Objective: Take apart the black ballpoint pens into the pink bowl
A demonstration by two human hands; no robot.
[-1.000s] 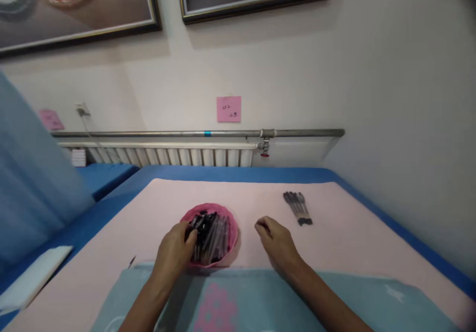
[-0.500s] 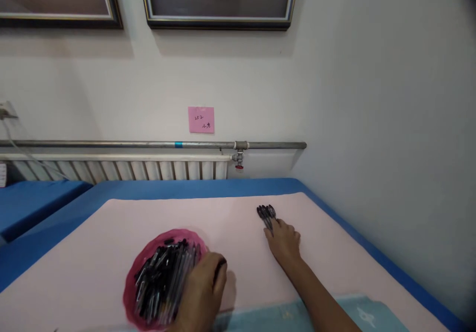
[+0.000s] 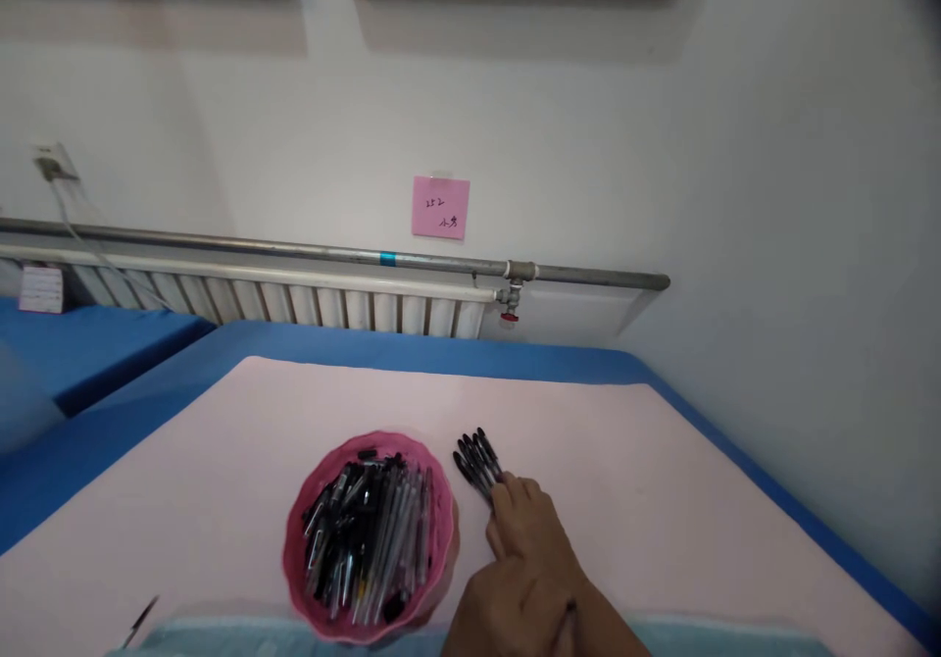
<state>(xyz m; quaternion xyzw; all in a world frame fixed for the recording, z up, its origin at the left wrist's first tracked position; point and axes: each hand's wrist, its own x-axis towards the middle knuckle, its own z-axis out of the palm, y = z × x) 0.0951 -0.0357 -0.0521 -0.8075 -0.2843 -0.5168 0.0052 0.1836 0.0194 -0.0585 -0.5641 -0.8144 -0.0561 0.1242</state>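
Observation:
My right hand (image 3: 533, 530) is closed around several black-capped pens (image 3: 477, 463), whose capped ends fan out toward the far side, low over the pink mat. Near the front edge my left hand (image 3: 507, 610) lies across the right wrist and hides part of it. Its fingers are curled, and a small dark tip shows by them; what it belongs to is hidden. To the left of both hands stands a round pink basket (image 3: 295, 549) with a wavy rim. Loose pens (image 3: 368, 539), clear-barrelled refills or pen bodies and black caps fill it.
A pink mat (image 3: 662, 500) covers the blue bed-like surface (image 3: 441, 355). Light blue cloth (image 3: 221, 634) runs along the front, with a thin dark-tipped pen-like piece (image 3: 139, 621) at its left. Behind are a radiator (image 3: 330, 306), a pipe (image 3: 309, 250) and the wall.
My right hand has drawn the pens leftward and nearer to me. The left hand has left the basket's side and moved right, over the right wrist. The view has tilted down.

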